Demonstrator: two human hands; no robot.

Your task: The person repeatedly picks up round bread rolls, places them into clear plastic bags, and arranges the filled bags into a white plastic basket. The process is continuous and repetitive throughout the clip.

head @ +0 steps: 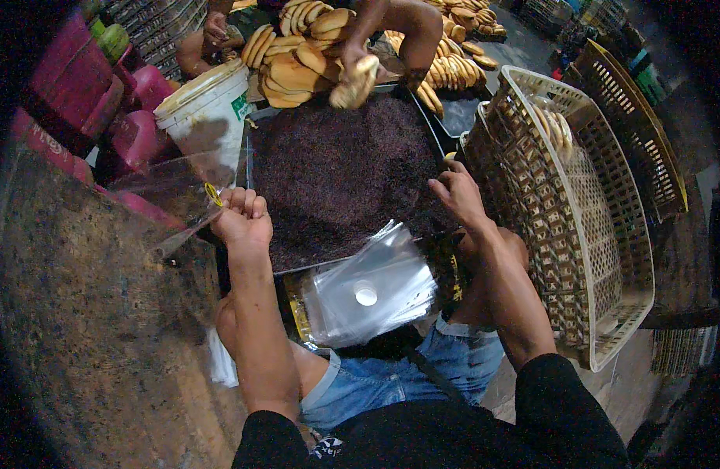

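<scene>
My left hand (pixel 242 217) is closed on a clear plastic bag (pixel 181 225). The bag has a round yellow sticker and spreads out to the left of the fist. On the right, my right hand (pixel 462 196) hovers by the side of a tray, its thumb and index finger apart and no held thing visible. Dark, crumbly filling or topping (pixel 342 176) covers the tray (pixel 247 158) between my hands. A stack of clear plastic bags (pixel 342 305) lies at my lap, with a round white disc (pixel 365 293) on top.
Opposite me, another person's hand (pixel 357 64) holds a blurred bread piece (pixel 354 88) over the tray. Piled bread (pixel 295 70) lies behind. A white bucket (pixel 204 129) and pink plastic chairs (pixel 72 76) stand left, above a wooden board (pixel 102 305). Plastic crates (pixel 582 246) flank my right.
</scene>
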